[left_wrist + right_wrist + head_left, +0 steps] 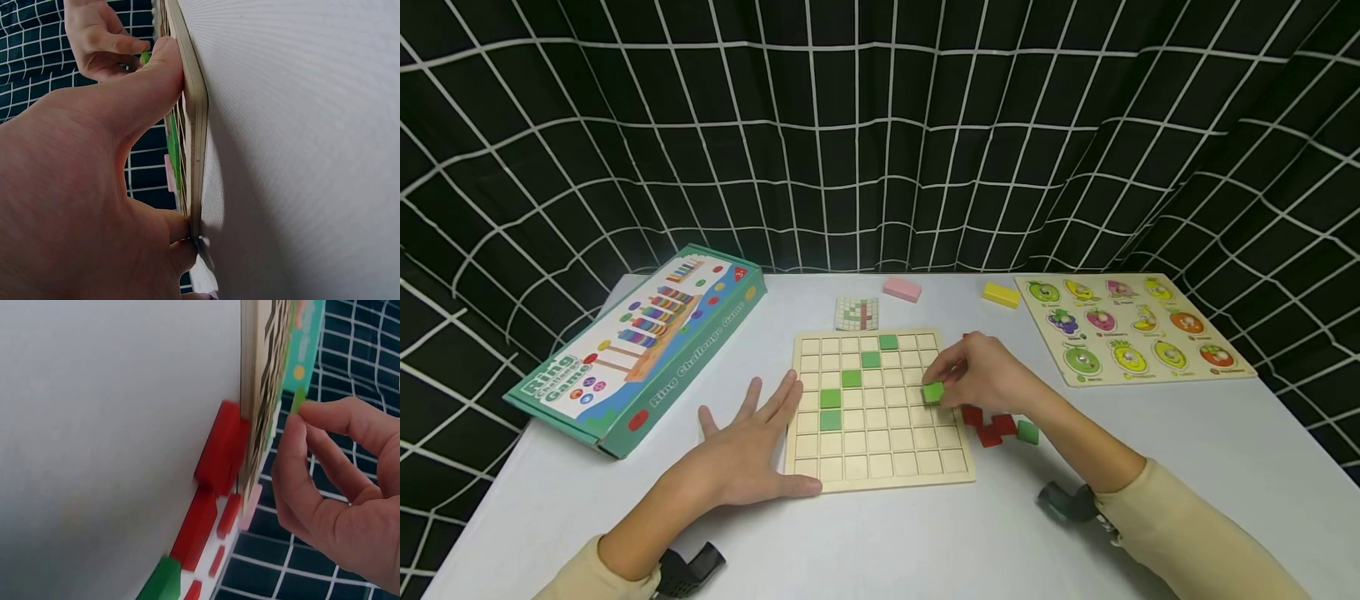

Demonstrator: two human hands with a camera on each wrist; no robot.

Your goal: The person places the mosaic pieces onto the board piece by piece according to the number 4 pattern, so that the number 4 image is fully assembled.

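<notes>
A white-covered tabletop [895,542] is shown across the foreground, onto which soft shadows are cast beneath the beige-sleeved forearms. The left hand [745,462] is laid flat at the left side of a wooden grid board [877,442], its fingers spread along that edge and its thumb extended over the near corner. Five green tiles [852,378] are set in the grid in a stepped line. Just outside the right edge, red tiles [988,435] and one loose green tile [1027,432] are scattered on the cloth. The right hand [988,375] is held over that edge, wrist raised, with the held green tile [932,392] pinched between thumb and fingertips, clear of the grid. To the left, a Ring Challenge Game box [647,350] is placed aslant; to the right, a fruit puzzle [1123,317] is laid flat. Beyond the board are seen a printed grid card [857,314], a pink block [902,289] and a yellow block [1002,294]. The scene is enclosed by a black curtain [850,150] patterned with white squares.
</notes>
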